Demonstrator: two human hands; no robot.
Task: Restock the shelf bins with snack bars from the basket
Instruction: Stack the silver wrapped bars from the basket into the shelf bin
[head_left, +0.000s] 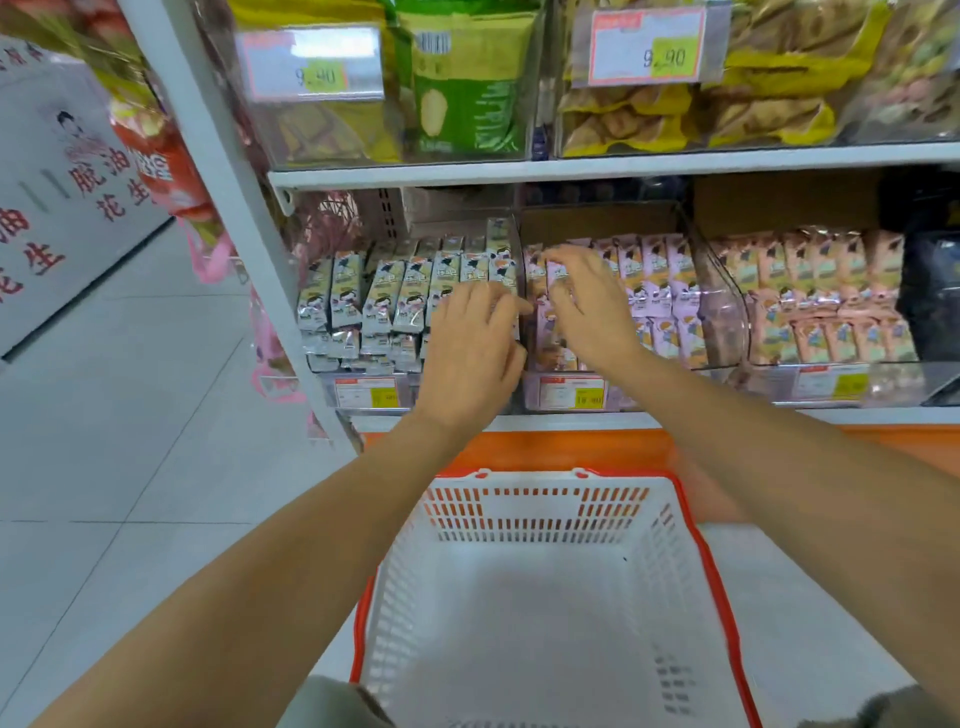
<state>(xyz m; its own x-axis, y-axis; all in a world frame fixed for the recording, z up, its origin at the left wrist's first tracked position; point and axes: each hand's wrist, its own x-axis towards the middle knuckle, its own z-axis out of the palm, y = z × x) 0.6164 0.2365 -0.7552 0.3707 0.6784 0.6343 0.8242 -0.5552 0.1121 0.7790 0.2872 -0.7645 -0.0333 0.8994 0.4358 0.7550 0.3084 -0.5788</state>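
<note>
**Both hands at purple bin: tipping and mix-up risk**

Obs.: basket (702, 540) sits below the purple bin (723, 312), in front of it; no bars show inside. The stock is on the shelf. Purple bars (670, 291) stand upright in rows in that bin, grey bars (374, 296) in the bin just left of it, pink bars (831, 291) in the one just right.

Right hand (587, 301) is inside the purple bin at its left end, fingers (558, 260) bent over bar tops. Blur; cannot tell if they pinch a bar or only press. Left hand (470, 353) lies across the bin's left wall, fingers (498, 304) loosely spread and fairly straight, holding nothing that I can see.

Judgement: last tidying step, task near done.

Risks:
- Rows stand on end and packed. A sideways push from the right hand could topple a row.
- Left hand straddles the wall; a nudged purple bar could slip among the grey ones.
- The bin front looks low. A bar dragged forward as a hand pulls out could drop toward the basket or floor.
</note>
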